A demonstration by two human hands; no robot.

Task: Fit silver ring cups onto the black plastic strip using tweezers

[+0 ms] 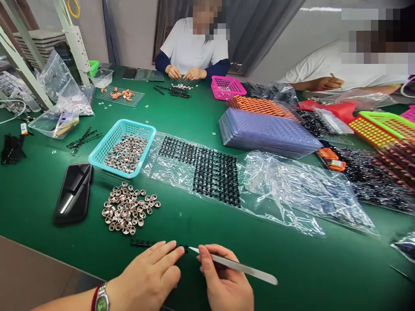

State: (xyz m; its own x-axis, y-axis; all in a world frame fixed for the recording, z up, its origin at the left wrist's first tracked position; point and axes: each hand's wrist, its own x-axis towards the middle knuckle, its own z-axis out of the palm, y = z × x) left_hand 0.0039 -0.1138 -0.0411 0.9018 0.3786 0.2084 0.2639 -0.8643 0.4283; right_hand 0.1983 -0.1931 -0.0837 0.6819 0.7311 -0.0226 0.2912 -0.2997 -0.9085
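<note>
Near edge: left hand (147,276) lies flat, pinning narrow black plastic strip (142,243) steady; right hand (223,280) pinches slim steel tweezers (236,267), tip at strip's end; loose pile of small metal cups (128,209) within reach.

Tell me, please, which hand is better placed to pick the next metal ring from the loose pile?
Probably the right hand: it holds the tweezers. The left hand, nearer the ring pile, rests on the black strip.
</note>
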